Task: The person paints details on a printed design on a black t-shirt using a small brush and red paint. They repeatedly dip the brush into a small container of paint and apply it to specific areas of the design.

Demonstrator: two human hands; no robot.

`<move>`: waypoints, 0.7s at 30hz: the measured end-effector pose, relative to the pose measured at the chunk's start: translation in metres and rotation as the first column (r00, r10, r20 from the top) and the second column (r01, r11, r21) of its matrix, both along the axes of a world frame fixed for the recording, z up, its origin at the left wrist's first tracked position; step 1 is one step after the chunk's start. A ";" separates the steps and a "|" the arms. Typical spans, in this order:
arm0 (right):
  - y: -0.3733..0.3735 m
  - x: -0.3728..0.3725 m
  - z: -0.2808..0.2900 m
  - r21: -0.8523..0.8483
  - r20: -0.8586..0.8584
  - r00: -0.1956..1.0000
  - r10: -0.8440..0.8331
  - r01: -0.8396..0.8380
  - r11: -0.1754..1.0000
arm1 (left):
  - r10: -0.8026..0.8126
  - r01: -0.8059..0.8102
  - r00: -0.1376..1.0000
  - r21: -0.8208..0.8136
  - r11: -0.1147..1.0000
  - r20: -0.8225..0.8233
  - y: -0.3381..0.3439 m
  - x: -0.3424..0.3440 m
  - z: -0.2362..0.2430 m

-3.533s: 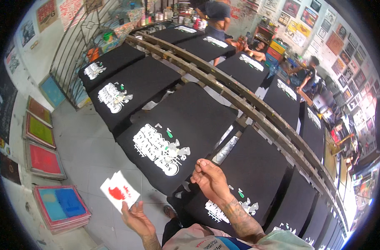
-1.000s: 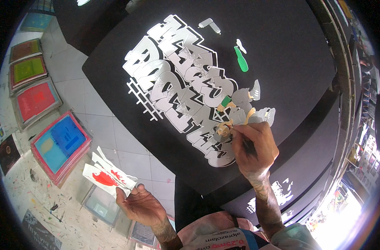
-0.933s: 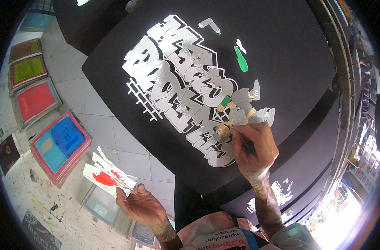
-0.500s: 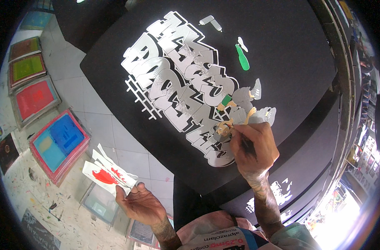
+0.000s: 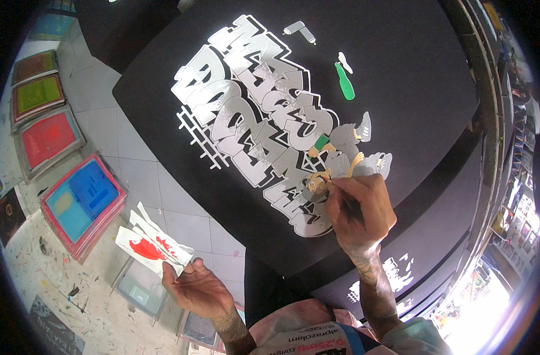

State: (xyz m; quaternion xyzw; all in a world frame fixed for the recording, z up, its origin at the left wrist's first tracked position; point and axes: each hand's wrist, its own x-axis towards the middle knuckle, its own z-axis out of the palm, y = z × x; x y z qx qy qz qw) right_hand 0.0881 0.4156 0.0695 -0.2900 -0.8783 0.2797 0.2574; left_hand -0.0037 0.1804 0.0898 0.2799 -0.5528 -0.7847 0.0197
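Between the thumb and fingers of my left hand [image 5: 200, 291] is a torn piece of white card [image 5: 128, 238], smeared with bright red paint. It is held out to the left of the black fabric [image 5: 406, 65]. My right hand [image 5: 364, 216] is closed in a pinch over the fabric, its fingertips at the face of a printed figure [image 5: 340, 164]. What the pinch holds is hidden by the fingers. Large silver-grey graffiti lettering [image 5: 246, 106] runs diagonally beside the figure, and a green printed bottle [image 5: 344, 83] lies above it.
Framed printing screens in blue [image 5: 97, 190], red [image 5: 50, 139] and yellow-green [image 5: 38, 98] stand along the left on a paint-spattered surface [image 5: 27, 260]. Another printed black piece [image 5: 394, 278] lies close to my right forearm. A long rail [image 5: 489, 89] edges the right side.
Both hands stay nearly in place. The card and my left hand have shifted very slightly left. My right fingertips remain at the printed figure.
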 end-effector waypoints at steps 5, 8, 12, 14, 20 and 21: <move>0.000 -0.001 0.000 0.006 0.000 1.000 -0.004 0.004 1.000 | -0.022 0.022 1.000 -0.020 1.000 -0.019 -0.003 0.000 -0.001; 0.000 -0.001 -0.001 0.009 0.007 1.000 0.003 -0.003 1.000 | -0.020 0.019 1.000 -0.034 0.999 -0.015 -0.005 0.000 -0.002; 0.000 0.000 0.001 -0.003 0.017 1.000 -0.001 0.001 1.000 | -0.039 0.038 0.999 -0.038 0.999 -0.017 -0.009 0.002 -0.004; -0.001 0.001 0.001 -0.020 0.018 1.000 -0.018 0.019 1.000 | -0.039 0.038 0.999 -0.046 0.998 -0.019 -0.009 0.003 -0.005; -0.003 0.000 0.000 -0.017 0.023 0.999 -0.033 0.033 0.999 | -0.017 0.017 1.000 0.003 1.000 -0.009 -0.007 0.001 -0.005; -0.001 0.000 -0.001 0.004 0.023 1.000 -0.021 0.021 1.000 | -0.016 0.016 1.000 0.002 1.000 -0.007 -0.008 0.001 -0.006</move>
